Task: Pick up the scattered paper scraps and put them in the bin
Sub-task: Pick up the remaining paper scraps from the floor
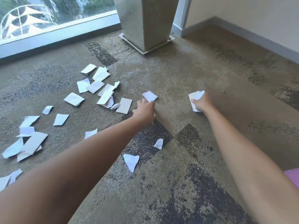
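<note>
Left hand [144, 110] pinching a paper scrap [150, 96], right hand [200, 102] clutching crumpled scraps [195, 95], over carpet [178, 75].

No text, label, brand, number or sign can be read anywhere in this view. The paper scraps [95, 86] strewn over the carpet [186, 75] left of the tall stone planter [145, 21] show plain pale faces; a few carry faint marks too blurred to make out as writing. The planter's sides bear no lettering, and the structure seen through the window [48, 13] left of the planter carries no legible sign.
</note>
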Demonstrator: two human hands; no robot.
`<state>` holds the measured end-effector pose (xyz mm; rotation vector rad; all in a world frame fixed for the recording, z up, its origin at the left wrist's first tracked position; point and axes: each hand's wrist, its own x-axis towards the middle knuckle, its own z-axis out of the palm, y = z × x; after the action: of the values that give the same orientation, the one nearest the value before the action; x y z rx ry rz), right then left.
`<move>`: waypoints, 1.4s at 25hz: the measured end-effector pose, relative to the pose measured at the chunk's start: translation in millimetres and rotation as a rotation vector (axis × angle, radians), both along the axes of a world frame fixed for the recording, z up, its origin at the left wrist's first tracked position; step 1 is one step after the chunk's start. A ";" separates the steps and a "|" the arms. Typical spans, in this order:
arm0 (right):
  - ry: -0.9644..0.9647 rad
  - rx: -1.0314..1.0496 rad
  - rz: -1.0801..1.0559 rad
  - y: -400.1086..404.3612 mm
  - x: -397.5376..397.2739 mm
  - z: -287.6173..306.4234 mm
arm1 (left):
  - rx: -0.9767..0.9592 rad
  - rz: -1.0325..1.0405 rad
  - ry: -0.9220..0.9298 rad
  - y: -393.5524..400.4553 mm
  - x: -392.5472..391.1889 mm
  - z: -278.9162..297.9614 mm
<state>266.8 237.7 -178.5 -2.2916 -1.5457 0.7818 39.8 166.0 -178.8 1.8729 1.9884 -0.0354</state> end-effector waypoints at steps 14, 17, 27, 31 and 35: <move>-0.228 -0.286 1.205 -138.2 -85.7 19.1 | -0.545 -0.390 -0.187 -76.1 -70.0 62.9; -0.270 -0.205 1.259 -139.8 -87.9 9.2 | -0.470 -0.501 -0.106 -94.4 -70.0 47.8; 0.357 0.024 0.528 -58.9 -113.3 13.5 | -0.266 -0.505 0.008 -126.7 -64.3 24.7; 0.219 -0.036 0.374 -18.9 -146.9 1.5 | -0.294 -0.484 0.087 -129.1 -50.0 24.4; -0.022 -0.152 0.384 -1.4 -168.5 6.4 | -0.332 -0.426 0.145 -127.7 -32.9 36.8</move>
<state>98.3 236.3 -172.1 -2.1335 -2.0346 0.9992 6.9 38.4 -142.0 2.0697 1.5131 -0.5976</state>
